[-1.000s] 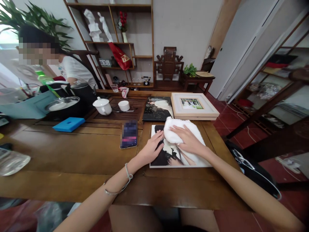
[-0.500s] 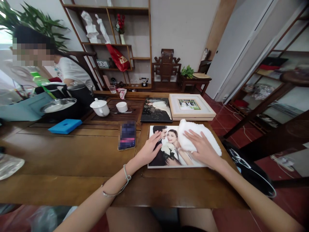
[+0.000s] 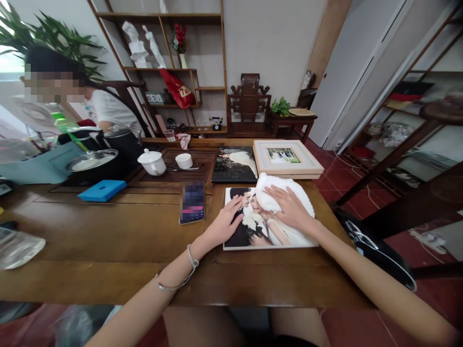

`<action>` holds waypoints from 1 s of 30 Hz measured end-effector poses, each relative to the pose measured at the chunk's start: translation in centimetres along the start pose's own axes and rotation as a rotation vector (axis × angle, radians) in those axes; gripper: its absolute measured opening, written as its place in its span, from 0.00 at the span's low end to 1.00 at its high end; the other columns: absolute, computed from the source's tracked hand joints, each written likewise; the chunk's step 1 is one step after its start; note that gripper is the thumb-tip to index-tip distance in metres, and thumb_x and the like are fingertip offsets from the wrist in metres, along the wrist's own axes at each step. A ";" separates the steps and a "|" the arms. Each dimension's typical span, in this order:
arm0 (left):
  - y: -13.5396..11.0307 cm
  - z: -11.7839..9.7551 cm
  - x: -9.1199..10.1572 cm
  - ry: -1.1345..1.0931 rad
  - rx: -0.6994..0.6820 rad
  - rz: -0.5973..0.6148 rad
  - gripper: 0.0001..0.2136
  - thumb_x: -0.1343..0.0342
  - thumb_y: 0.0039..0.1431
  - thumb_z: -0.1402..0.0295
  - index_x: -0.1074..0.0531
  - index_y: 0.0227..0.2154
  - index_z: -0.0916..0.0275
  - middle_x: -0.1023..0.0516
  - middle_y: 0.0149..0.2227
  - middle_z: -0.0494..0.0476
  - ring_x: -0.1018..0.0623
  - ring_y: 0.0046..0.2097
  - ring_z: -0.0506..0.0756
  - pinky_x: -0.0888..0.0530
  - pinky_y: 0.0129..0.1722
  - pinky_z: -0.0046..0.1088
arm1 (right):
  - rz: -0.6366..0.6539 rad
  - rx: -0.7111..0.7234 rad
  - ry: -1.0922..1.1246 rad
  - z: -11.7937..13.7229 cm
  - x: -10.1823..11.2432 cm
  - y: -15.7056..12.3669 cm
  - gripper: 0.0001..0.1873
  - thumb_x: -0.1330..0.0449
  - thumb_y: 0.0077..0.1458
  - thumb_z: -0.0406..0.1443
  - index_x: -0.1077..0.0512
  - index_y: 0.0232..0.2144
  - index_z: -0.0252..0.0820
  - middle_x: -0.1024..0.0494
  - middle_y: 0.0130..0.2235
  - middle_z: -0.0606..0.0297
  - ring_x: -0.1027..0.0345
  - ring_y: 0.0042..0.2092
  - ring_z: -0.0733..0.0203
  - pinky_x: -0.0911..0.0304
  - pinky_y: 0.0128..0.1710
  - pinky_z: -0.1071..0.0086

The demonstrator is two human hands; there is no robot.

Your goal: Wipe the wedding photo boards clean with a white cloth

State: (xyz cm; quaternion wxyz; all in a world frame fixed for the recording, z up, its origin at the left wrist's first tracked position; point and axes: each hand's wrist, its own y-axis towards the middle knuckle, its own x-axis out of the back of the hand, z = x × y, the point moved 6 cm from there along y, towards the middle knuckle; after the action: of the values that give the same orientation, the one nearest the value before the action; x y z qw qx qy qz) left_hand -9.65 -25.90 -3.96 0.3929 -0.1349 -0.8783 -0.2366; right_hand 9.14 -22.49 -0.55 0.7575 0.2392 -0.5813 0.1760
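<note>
Above red tiles [image 3: 345,330], photo [image 3: 258,229] on table [image 3: 126,231].

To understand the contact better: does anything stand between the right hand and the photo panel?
Yes: the white cloth lies under the right hand, over the upper right of the photo panel. Whether the palm's heel touches the panel directly, I cannot tell.

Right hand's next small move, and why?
Probably slide the white cloth toward the near edge of the photo panel: it sits under the right hand at far right, the near strip has no cloth, and the left hand rests on the left side.
</note>
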 end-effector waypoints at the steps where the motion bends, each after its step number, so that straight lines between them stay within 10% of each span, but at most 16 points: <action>1: 0.0 0.0 0.0 -0.002 0.002 -0.002 0.22 0.56 0.67 0.67 0.42 0.62 0.63 0.42 0.66 0.66 0.45 0.68 0.60 0.43 0.65 0.49 | -0.009 -0.006 -0.012 0.0 -0.1 0.4 0.38 0.48 0.46 0.32 0.40 0.63 0.36 0.42 0.65 0.53 0.54 0.67 0.48 0.64 0.64 0.42; 10: -0.1 0.4 -0.1 -0.014 -0.022 -0.026 0.22 0.56 0.66 0.69 0.41 0.62 0.62 0.41 0.66 0.66 0.44 0.68 0.61 0.43 0.65 0.49 | 0.092 0.261 0.051 6.6 -0.8 -4.4 0.49 0.49 0.36 0.29 0.45 0.65 0.40 0.46 0.67 0.61 0.62 0.69 0.50 0.70 0.65 0.43; 21: 0.0 0.2 0.1 -0.002 0.011 -0.002 0.22 0.56 0.67 0.65 0.42 0.63 0.60 0.42 0.66 0.63 0.45 0.68 0.60 0.44 0.66 0.49 | -0.067 -0.028 -0.017 -2.2 -0.1 -1.3 0.41 0.48 0.44 0.29 0.42 0.63 0.41 0.41 0.66 0.59 0.54 0.67 0.49 0.62 0.65 0.44; 30: 0.2 0.1 0.3 0.013 -0.027 -0.009 0.22 0.55 0.67 0.64 0.39 0.62 0.60 0.40 0.65 0.63 0.42 0.67 0.61 0.42 0.65 0.48 | 0.131 0.344 0.067 4.5 -0.8 -2.4 0.46 0.46 0.39 0.30 0.44 0.65 0.40 0.46 0.67 0.60 0.60 0.69 0.51 0.71 0.65 0.45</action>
State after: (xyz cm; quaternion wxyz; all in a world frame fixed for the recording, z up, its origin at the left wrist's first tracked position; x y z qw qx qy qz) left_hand -9.87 -25.66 -3.75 0.3955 -0.1345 -0.8732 -0.2510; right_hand 6.61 -27.00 -0.75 0.7115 0.3208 -0.5314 0.3294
